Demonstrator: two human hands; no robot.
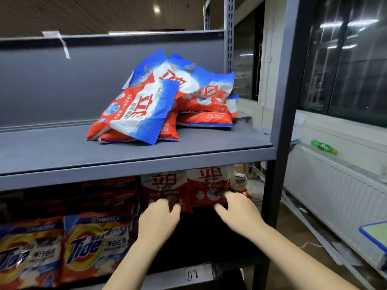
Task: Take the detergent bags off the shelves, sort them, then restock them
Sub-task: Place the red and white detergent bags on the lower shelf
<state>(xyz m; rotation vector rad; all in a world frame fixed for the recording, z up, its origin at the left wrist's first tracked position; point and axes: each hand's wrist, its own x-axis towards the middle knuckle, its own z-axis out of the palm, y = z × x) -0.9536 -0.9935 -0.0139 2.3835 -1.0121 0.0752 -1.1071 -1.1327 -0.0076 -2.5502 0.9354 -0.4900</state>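
Note:
A loose heap of red, white and blue detergent bags (165, 101) lies on the grey upper shelf (62, 151). On the lower shelf two upright red and white bags stand side by side. My left hand (159, 220) reaches to the left upright bag (164, 185), fingers curled at its lower front. My right hand (236, 210) reaches to the right upright bag (209, 183), fingertips on its lower edge. Both hands are motion-blurred, so the grip is unclear. Orange Tide bags (94, 248) stand in a row to the left of my hands.
A dark shelf upright (287, 101) stands just right of my right hand. A label reading 08 (192, 274) is on the lower shelf's front edge. To the right are a white radiator (335, 197), a green bottle (323, 147) on the sill and a window.

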